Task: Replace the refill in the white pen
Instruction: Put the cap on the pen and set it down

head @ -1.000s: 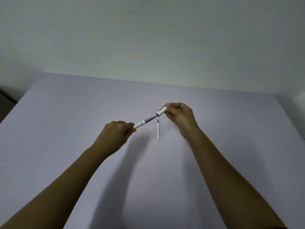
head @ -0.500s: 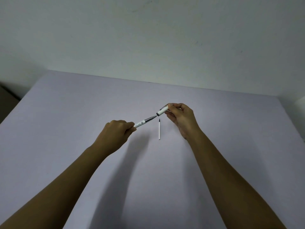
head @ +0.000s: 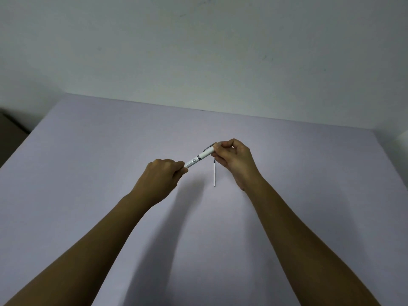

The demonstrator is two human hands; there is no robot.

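The white pen (head: 198, 159) is held slanted above the table between both hands, its two halves pushed together. My left hand (head: 163, 180) grips the lower barrel end in a closed fist. My right hand (head: 234, 160) pinches the upper cap end, where a metal clip shows. A thin white refill (head: 214, 175) with a dark tip lies flat on the table just below the pen, between my hands, pointing away from me.
The pale lilac table (head: 88, 173) stretches wide around my hands and ends at a plain wall behind. Its left edge drops to a dark floor area (head: 11, 138).
My right hand has slid the cap half down over the exposed dark tip, closing the gap between the two pen parts. The loose refill has stayed on the table.
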